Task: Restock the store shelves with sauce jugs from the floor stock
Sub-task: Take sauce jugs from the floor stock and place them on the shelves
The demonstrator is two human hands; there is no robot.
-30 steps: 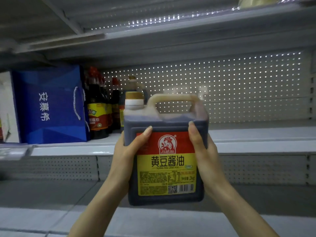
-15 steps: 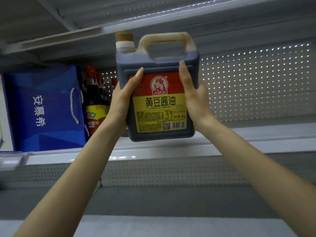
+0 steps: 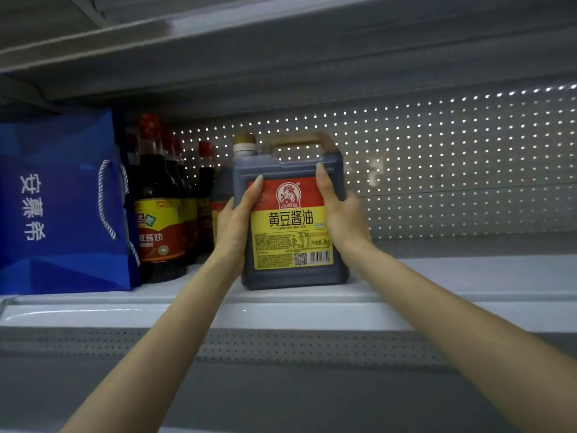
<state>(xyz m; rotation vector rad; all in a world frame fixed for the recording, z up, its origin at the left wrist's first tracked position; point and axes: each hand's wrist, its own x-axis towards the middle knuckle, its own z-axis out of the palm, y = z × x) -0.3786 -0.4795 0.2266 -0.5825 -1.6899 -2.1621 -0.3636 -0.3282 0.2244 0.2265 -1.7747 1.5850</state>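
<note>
A dark sauce jug (image 3: 292,239) with a red and yellow label, a tan handle and a capped spout stands upright on the white shelf (image 3: 452,276), near its front edge. My left hand (image 3: 235,223) grips the jug's left side, thumb across the label's upper corner. My right hand (image 3: 340,214) grips its right side, thumb on the front. Both arms reach up from below.
Several dark sauce bottles (image 3: 162,214) with red caps stand just left of the jug, and another jug is partly hidden behind my left hand. A blue gift bag (image 3: 62,207) fills the shelf's far left. A perforated back panel (image 3: 452,167) and the shelf above bound the space.
The jug rose from chest height past the shelf edge, then came down onto the shelf beside the bottles. Both hands stayed on its sides throughout.
</note>
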